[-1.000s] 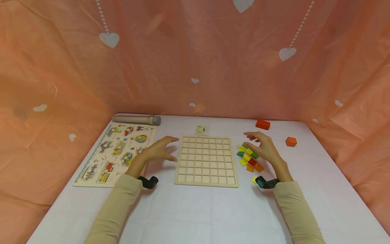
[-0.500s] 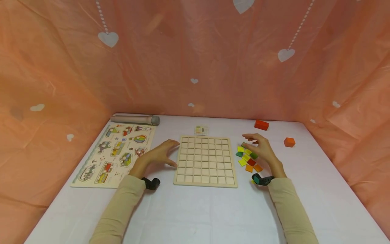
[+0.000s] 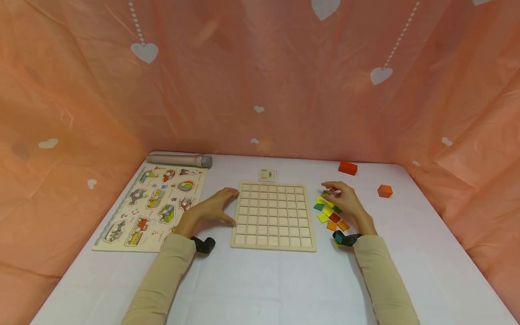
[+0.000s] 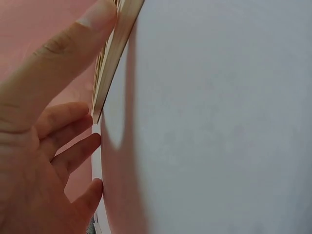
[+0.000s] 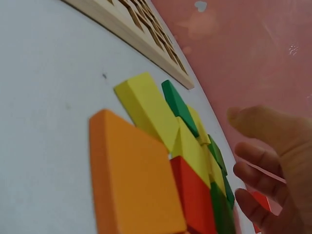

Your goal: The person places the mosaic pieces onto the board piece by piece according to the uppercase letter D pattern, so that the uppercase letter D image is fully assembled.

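Note:
A pale wooden board [image 3: 273,216] with a grid of square recesses lies mid-table. My left hand [image 3: 214,206] is at its left edge, thumb and fingers spread apart; in the left wrist view the thumb [image 4: 73,51] overlaps the board's rim [image 4: 117,58]. Over the far end of a heap of coloured square tiles [image 3: 327,212] hovers my right hand [image 3: 345,198], fingers loosely bent. Nothing shows between its thumb and fingers in the right wrist view. Yellow [image 5: 148,107], orange [image 5: 139,175], red [image 5: 195,195] and green tiles lie close together there.
On the left lies a picture puzzle board [image 3: 130,212], with a microphone [image 3: 178,160] behind it. A small printed card [image 3: 267,174] is beyond the grid board. Red [image 3: 348,168] and orange [image 3: 385,191] blocks stand at the back right, before a pink curtain [image 3: 260,67].
My left hand has shifted slightly right, closer to the grid board's edge. My right hand has come a little nearer over the far tiles. The tiles stay in place.

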The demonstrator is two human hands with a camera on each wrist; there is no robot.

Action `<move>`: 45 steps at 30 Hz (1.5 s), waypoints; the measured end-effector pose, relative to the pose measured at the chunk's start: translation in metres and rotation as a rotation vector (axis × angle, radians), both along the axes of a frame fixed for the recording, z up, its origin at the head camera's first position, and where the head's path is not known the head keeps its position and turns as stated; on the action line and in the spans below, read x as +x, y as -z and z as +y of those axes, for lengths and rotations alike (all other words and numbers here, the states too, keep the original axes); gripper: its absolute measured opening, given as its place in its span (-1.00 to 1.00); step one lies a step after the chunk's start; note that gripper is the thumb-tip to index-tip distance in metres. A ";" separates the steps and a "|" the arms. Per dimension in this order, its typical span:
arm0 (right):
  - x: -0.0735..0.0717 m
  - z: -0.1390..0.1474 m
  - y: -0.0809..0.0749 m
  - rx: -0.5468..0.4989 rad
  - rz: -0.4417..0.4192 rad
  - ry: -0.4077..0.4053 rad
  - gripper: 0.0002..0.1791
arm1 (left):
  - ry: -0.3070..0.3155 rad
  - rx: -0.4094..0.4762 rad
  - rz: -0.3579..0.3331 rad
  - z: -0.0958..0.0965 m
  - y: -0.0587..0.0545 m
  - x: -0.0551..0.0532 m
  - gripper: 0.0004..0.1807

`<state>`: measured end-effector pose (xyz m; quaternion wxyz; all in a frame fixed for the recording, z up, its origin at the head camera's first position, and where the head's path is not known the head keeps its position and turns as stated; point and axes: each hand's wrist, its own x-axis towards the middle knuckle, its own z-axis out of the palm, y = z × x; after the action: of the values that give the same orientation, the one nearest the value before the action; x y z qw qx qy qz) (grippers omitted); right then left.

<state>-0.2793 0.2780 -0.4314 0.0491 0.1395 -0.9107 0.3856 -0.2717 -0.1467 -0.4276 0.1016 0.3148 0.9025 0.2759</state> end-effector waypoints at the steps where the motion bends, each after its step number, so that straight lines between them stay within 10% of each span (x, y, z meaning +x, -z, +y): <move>1: 0.000 0.000 0.000 0.007 -0.017 0.009 -0.55 | 0.004 -0.005 0.007 0.000 0.000 0.000 0.05; 9: -0.003 0.000 0.002 0.040 -0.139 0.060 -0.56 | 0.010 -0.044 0.029 0.000 0.002 -0.002 0.06; 32: -0.008 -0.006 0.000 -0.018 -0.120 0.096 -0.66 | 0.005 -0.075 0.083 0.002 0.001 0.000 0.06; 45: -0.018 -0.075 -0.009 -0.143 0.097 -0.130 -0.72 | 0.013 -0.070 0.127 0.003 0.004 -0.002 0.02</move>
<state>-0.2976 0.2028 -0.4220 0.0780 0.2130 -0.8664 0.4448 -0.2737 -0.1441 -0.4316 0.0570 0.3339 0.9140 0.2231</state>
